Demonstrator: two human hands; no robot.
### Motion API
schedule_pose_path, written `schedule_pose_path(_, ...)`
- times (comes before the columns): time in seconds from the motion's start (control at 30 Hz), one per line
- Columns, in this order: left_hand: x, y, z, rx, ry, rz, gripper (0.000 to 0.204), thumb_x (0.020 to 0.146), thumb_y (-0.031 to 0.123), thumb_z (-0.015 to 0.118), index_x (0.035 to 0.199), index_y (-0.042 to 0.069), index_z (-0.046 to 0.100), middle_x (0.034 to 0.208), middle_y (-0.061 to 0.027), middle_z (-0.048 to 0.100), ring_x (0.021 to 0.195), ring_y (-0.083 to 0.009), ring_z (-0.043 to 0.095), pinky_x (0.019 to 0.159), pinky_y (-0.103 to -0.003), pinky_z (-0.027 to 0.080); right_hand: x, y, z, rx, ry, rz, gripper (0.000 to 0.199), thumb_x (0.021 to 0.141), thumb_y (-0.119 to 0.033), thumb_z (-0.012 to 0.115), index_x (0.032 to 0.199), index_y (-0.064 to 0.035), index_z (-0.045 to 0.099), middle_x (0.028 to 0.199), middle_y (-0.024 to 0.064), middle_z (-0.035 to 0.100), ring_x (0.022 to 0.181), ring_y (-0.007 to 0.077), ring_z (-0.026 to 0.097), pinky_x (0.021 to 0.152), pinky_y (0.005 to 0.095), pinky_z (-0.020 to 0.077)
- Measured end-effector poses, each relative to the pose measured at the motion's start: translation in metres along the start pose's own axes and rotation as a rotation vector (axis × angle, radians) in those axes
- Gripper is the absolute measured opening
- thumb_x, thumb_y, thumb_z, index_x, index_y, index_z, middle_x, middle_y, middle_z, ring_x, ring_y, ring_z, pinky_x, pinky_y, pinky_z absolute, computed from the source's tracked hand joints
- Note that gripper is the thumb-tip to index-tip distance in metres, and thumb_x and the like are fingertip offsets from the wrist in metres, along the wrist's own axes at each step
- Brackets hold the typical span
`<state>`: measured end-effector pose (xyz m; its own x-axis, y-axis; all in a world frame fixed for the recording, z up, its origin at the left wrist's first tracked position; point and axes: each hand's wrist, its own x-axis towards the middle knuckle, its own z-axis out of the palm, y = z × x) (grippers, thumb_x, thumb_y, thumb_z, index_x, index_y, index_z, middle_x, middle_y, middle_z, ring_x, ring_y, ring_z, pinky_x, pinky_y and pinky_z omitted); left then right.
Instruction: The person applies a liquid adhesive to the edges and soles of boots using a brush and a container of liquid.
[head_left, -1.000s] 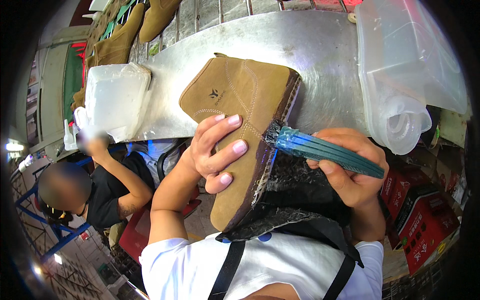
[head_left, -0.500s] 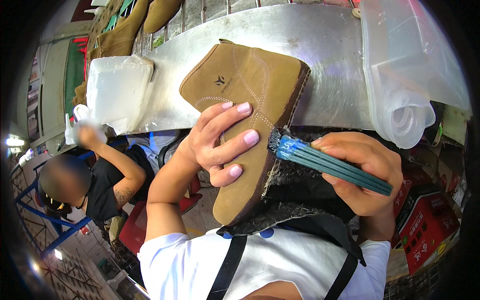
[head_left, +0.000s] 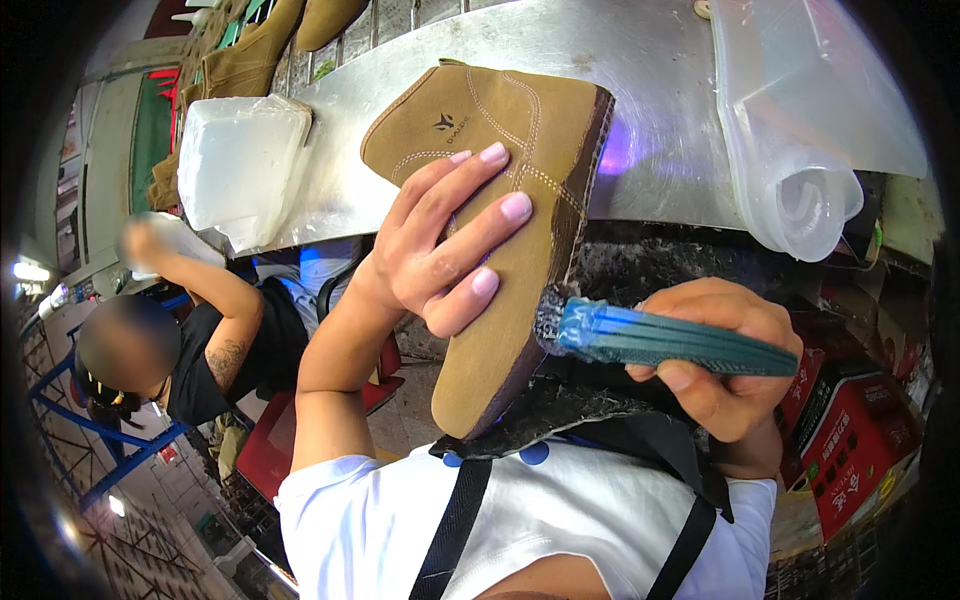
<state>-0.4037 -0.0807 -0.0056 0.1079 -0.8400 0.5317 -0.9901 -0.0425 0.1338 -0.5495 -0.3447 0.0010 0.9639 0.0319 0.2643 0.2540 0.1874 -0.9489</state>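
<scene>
A tan ankle boot (head_left: 500,240) lies on its side, its shaft over the metal table and its toe toward my body. My left hand (head_left: 430,245) presses on its upper with the fingers spread across the stitching, gripping it. In my right hand (head_left: 725,350) is a brush (head_left: 650,337) with a flat dark-green handle and blue wrapping near the bristles. The bristle end touches the boot's lower edge near the forefoot, where a dark band runs along the sole side. The underside of the boot is turned away from view.
The metal table (head_left: 650,60) spans the top. A translucent plastic container (head_left: 245,165) stands left, a larger one (head_left: 790,130) right. More tan boots (head_left: 245,60) are on a rack at the far left. A co-worker (head_left: 215,350) sits at left. A red box (head_left: 860,440) is at lower right.
The brush has moved slightly down along the boot's edge toward the toe, and its handle has turned. The boot has shifted and tilted a little, showing more of its dark edge.
</scene>
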Motion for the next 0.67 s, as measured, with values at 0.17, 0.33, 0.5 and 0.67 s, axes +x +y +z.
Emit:
schedule_pose_path(0.17, 0.015, 0.008, -0.002, 0.088, 0.048, -0.009, 0.028, 0.088, 0.004, 0.059, 0.11, -0.002, 0.044, 0.12, -0.0308, 0.064, 0.105, -0.0503, 0.066, 0.082, -0.058, 0.058, -0.019, -0.007, 0.007, 0.008, -0.091, -0.172, 0.036, 0.082, -0.004, 0.079, 0.113, 0.0076, 0.063, 0.094, 0.0239, 0.073, 0.08, 0.0325, 0.076, 0.069, 0.0389, 0.0631)
schedule_pose_path(0.33, 0.015, 0.012, 0.011, 0.111, 0.175, -0.078, 0.035, 0.086, 0.007, 0.065, 0.113, -0.001, 0.044, 0.123, -0.0313, 0.064, 0.108, -0.0494, 0.066, 0.088, -0.057, 0.055, -0.032, -0.019, 0.019, 0.36, 0.03, 0.112, 0.027, 0.087, -0.005, 0.073, 0.108, 0.0097, 0.066, 0.086, 0.0213, 0.073, 0.073, 0.0291, 0.074, 0.065, 0.0376, 0.0625)
schedule_pose_path(0.5, 0.021, 0.016, 0.015, 0.118, 0.21, -0.111, 0.04, 0.087, 0.01, 0.067, 0.118, -0.001, 0.045, 0.128, -0.0328, 0.061, 0.115, -0.0511, 0.063, 0.093, -0.059, 0.052, -0.007, -0.014, 0.038, 0.708, 0.593, 0.271, 0.026, 0.096, -0.009, 0.061, 0.114, 0.0092, 0.064, 0.096, 0.0199, 0.072, 0.082, 0.0232, 0.073, 0.071, 0.0332, 0.0622)
schedule_pose_path(0.67, 0.022, 0.02, 0.012, 0.083, 0.196, -0.174, 0.049, 0.086, 0.013, 0.07, 0.126, 0.0, 0.044, 0.132, -0.0333, 0.058, 0.117, -0.0507, 0.062, 0.095, -0.059, 0.051, -0.033, -0.005, 0.027, 0.049, 0.146, -0.119, 0.042, 0.103, -0.021, 0.06, 0.135, 0.0067, 0.054, 0.116, 0.0217, 0.069, 0.092, 0.031, 0.074, 0.083, 0.0426, 0.0618)
